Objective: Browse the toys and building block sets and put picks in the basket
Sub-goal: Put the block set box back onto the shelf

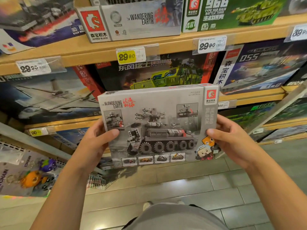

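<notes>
Box: grey Wandering Earth box point(157, 125) held upright in front of the shelf point(99, 48), picture side facing the camera
Left hand point(98, 141): fingers clamped on the box's left edge; thumb on its front
Right hand point(232, 138): fingers clamped on its right edge; thumb on front
Behind the box: green truck set point(166, 75); yellow price tag point(127, 56) above it
</notes>
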